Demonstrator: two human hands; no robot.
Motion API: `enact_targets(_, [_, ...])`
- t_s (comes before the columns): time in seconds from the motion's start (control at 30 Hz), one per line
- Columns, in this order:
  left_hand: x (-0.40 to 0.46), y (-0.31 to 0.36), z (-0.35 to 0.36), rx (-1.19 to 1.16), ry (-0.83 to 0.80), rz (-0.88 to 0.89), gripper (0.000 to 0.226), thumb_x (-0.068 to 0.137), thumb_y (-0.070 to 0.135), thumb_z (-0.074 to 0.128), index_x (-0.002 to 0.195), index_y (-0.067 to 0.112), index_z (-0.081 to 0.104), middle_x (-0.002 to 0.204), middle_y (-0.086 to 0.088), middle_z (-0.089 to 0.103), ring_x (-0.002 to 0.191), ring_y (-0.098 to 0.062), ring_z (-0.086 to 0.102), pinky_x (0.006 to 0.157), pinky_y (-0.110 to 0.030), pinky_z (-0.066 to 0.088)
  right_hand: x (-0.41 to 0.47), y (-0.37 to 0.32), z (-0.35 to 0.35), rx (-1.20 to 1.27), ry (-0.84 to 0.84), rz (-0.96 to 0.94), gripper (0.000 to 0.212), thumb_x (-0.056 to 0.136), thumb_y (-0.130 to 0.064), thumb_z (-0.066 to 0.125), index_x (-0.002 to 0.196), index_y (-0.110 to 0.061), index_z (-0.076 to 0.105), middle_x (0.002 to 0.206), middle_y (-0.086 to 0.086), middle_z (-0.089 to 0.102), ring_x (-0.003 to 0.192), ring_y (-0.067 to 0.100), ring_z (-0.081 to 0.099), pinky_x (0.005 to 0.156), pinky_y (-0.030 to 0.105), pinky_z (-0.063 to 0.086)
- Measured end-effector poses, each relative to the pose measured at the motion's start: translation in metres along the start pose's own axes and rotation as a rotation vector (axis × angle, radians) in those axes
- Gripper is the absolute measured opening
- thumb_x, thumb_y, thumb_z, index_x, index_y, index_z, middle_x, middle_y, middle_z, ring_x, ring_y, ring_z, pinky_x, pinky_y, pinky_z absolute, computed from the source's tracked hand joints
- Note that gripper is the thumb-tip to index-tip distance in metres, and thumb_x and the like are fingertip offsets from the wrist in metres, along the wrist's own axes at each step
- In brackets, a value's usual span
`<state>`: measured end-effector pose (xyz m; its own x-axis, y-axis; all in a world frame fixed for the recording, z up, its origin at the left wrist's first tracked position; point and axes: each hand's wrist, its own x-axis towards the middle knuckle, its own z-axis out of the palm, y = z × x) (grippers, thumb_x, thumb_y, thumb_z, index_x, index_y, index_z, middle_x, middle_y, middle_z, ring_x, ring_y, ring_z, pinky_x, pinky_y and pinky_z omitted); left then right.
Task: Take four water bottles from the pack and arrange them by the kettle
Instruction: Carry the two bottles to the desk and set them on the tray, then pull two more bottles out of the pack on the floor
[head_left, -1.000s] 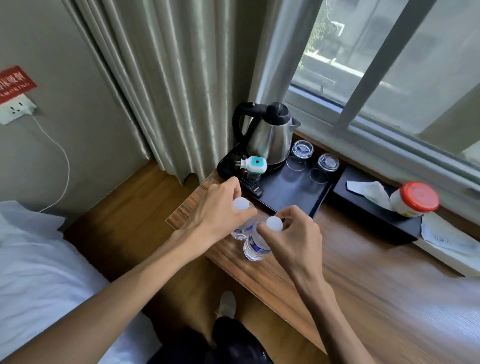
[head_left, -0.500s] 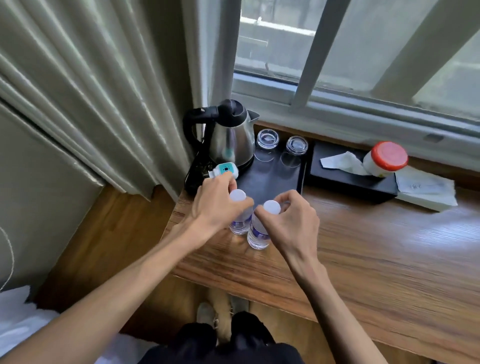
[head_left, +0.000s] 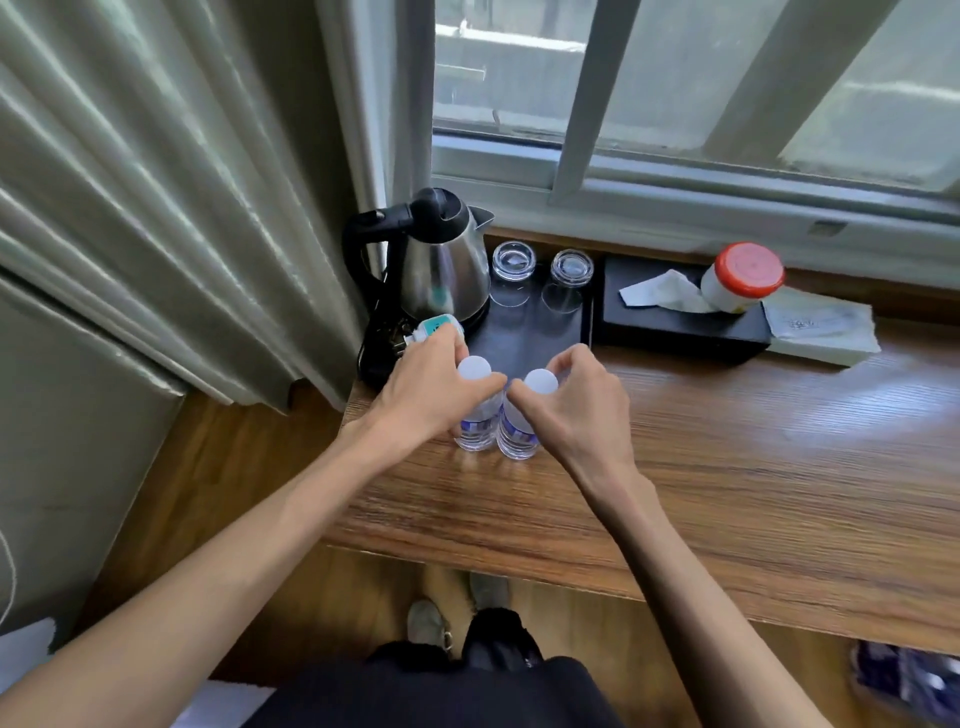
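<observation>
A grey-green curtain (head_left: 171, 208) hangs at the left. Beside it, a steel kettle (head_left: 441, 265) sits on a black tray (head_left: 535, 332), with 2 upturned glasses (head_left: 540, 265) just to its right. In front of the tray, on the wooden desk (head_left: 753, 457), 2 water bottles stand upright, touching each other. The left hand (head_left: 431, 389) grips the left bottle (head_left: 475, 426) around its neck; the right hand (head_left: 571, 405) grips the right bottle (head_left: 517, 434) the same way. Further right, a red-lidded jar (head_left: 743, 278) rests on a black tissue box (head_left: 675, 322).
</observation>
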<state>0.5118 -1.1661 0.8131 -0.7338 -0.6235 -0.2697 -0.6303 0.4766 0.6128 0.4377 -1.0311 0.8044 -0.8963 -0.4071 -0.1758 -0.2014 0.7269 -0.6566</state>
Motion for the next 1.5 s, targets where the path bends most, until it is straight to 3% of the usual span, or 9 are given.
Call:
enact_targets(0.27, [-0.013,-0.002,-0.014,-0.044,-0.008,0.028,0.046,0.072,0.055,0.068,0.096,0.017,0.059,0.075,-0.001,0.069,0.079,-0.023,0.068,0.078,-0.038,0.054,-0.026,-0.005,-0.004,0.013,0.048,0.011,0.055,0.073,-0.056,0.071,0.112,-0.023,0.051,0.089,0.001,0.072,0.088,0.027,0.068,0.077,0.044,0.056])
enact_targets(0.4, [-0.031,-0.003,-0.021,-0.089,0.168,0.15,0.037,0.081,0.035,0.068,0.112,0.014,0.065,0.07,0.004,0.066,0.081,-0.02,0.065,0.081,-0.034,0.052,-0.04,-0.002,-0.013,0.0,0.088,0.006,0.066,0.078,-0.049,0.071,0.133,-0.021,0.048,0.089,-0.003,0.075,0.096,0.026,0.07,0.083,0.045,0.056])
enact_targets(0.53, [-0.048,0.0,-0.025,-0.127,0.213,0.344,0.039,0.081,0.026,0.068,0.119,0.018,0.065,0.088,0.003,0.065,0.077,-0.014,0.062,0.081,-0.036,0.055,-0.058,0.007,-0.023,-0.01,0.171,-0.018,0.058,0.084,-0.041,0.072,0.134,-0.02,0.051,0.089,-0.006,0.076,0.096,0.019,0.071,0.083,0.037,0.055])
enact_targets(0.7, [-0.068,0.019,-0.019,-0.068,0.121,0.52,0.054,0.08,0.019,0.07,0.133,0.016,0.059,0.117,0.0,0.062,0.111,-0.014,0.056,0.097,-0.031,0.047,-0.082,0.028,-0.036,0.031,0.222,-0.063,0.06,0.084,-0.038,0.074,0.136,-0.018,0.052,0.104,-0.002,0.075,0.093,0.014,0.071,0.085,0.04,0.059])
enact_targets(0.9, [-0.085,0.06,0.017,0.049,-0.072,0.624,0.066,0.082,0.017,0.071,0.143,0.013,0.048,0.143,-0.001,0.053,0.134,-0.015,0.047,0.109,-0.021,0.033,-0.108,0.071,-0.076,0.026,0.174,-0.039,0.077,0.086,-0.038,0.074,0.15,-0.018,0.037,0.142,0.008,0.056,0.13,0.021,0.053,0.104,0.035,0.045])
enact_targets(1.03, [-0.097,0.094,0.058,0.151,-0.179,0.689,0.073,0.081,0.02,0.073,0.147,0.014,0.043,0.149,-0.001,0.047,0.138,-0.014,0.042,0.108,-0.017,0.027,-0.123,0.115,-0.113,0.001,0.162,0.005,0.079,0.087,-0.039,0.073,0.152,-0.016,0.035,0.151,0.006,0.048,0.139,0.02,0.044,0.111,0.034,0.038])
enact_targets(1.23, [-0.108,0.145,0.122,0.252,-0.312,0.689,0.086,0.079,0.029,0.077,0.152,0.016,0.033,0.154,-0.004,0.041,0.142,-0.017,0.037,0.118,-0.034,0.03,-0.142,0.2,-0.173,-0.001,0.124,0.127,0.082,0.086,-0.038,0.075,0.153,-0.016,0.034,0.155,0.003,0.042,0.143,0.02,0.038,0.114,0.035,0.034])
enact_targets(1.5, [-0.134,0.223,0.211,0.388,-0.4,0.804,0.086,0.079,0.036,0.077,0.151,0.017,0.033,0.154,-0.005,0.039,0.141,-0.019,0.038,0.117,-0.039,0.033,-0.174,0.308,-0.235,0.058,0.151,0.273,0.085,0.084,-0.037,0.077,0.154,-0.016,0.033,0.156,0.002,0.041,0.144,0.018,0.037,0.115,0.03,0.031])
